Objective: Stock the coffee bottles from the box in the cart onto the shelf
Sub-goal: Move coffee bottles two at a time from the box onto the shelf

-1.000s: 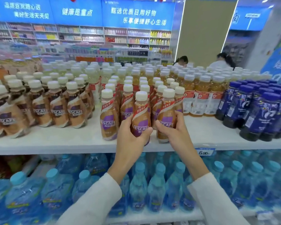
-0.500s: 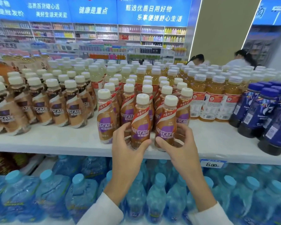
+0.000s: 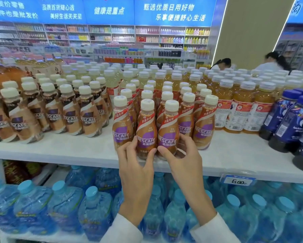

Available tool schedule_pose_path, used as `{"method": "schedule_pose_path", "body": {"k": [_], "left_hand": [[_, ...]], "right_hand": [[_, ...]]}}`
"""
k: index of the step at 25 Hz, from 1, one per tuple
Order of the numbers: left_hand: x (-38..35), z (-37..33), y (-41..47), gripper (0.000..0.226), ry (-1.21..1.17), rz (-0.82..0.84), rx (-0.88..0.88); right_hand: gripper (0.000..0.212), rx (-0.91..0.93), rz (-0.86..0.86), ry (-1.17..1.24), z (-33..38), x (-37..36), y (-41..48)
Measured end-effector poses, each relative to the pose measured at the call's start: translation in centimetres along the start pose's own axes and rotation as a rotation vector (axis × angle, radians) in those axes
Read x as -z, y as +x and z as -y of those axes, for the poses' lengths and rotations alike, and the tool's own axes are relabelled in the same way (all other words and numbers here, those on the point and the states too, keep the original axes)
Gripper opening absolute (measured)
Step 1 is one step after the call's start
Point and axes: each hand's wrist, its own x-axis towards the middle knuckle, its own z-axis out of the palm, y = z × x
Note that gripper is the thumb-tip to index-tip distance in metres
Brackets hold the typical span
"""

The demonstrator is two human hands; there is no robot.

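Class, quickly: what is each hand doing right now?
Left hand: holds a front-row coffee bottle.
Right hand: holds the next coffee bottle rightward.

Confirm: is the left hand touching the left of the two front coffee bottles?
Touching. In the head view the left hand curls thumb and fingers round the lower body of the left front coffee bottle, no gap.

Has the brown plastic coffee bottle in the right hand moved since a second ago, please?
Yes: the brown plastic coffee bottle in the right hand slid left along the white shelf, away from the price tag.
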Motion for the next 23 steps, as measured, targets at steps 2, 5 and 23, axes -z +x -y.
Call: {"method": "schedule_pose_path", "body": {"k": [2,5,23], "left_hand": [[-0.3,0.1,-0.1,0.056,-0.003,-0.024,-0.006],[-0.8,0.3,0.1,0.056,-0.004,-0.019,-0.003],[-1.3,0.2,-0.2,0.055,0.003,-0.012,0.025]], "right_hand": [[0.049,0.006,0.003,0.005,0.2,-0.3,0.0],[0.048,0.003,0.000,-0.003,0.3,-0.6,0.1],[0.076,0.022,0.053,-0.061,-0.7,-0.9,0.2]]}}
